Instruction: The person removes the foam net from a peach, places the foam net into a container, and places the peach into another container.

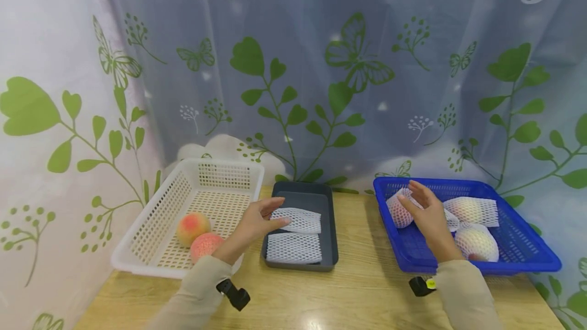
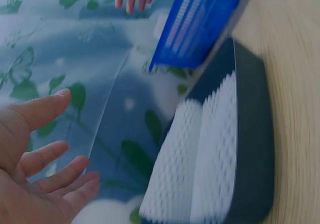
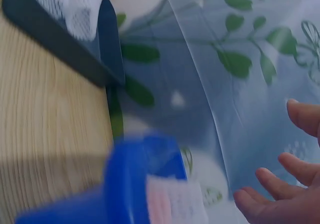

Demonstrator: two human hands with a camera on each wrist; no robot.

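Above the dark grey tray my left hand hovers with fingers loosely spread, holding nothing. Two white foam net sleeves lie flat in that tray. My right hand is over the left part of the blue basket, its fingers parted and nothing between them. Inside the blue basket are several fruits in white foam nets, among them a netted pink fruit at the left and a pale netted fruit near the front. In the left wrist view, the left hand is apart from the sleeves.
A white basket stands at the left with two bare peaches, one yellow-red peach and one pink peach. All containers sit on a wooden table. A patterned curtain hangs close behind them.
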